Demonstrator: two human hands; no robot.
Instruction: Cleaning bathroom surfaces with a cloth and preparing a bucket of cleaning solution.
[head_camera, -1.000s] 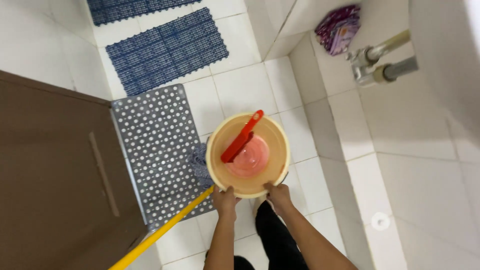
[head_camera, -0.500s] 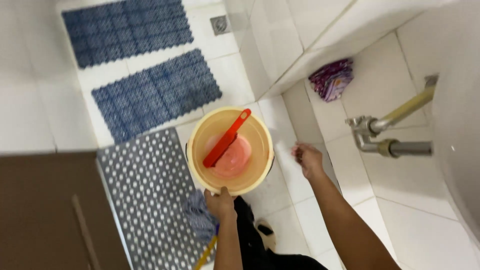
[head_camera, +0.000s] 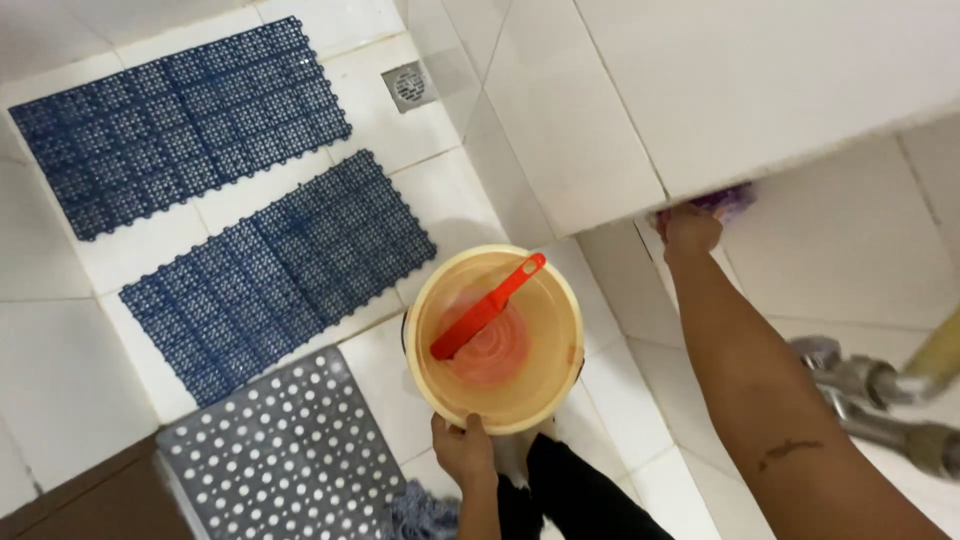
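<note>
Cream plastic bucket, red-handled dipper inside, stays gripped at its near rim by the left hand; the right hand has left the rim and now closes on a purple cloth by the white ledge.

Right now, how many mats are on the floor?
3. One blue mat lies at the top left, a second blue mat lies just below it, and a grey dotted mat sits lowest, partly cut off.
</note>
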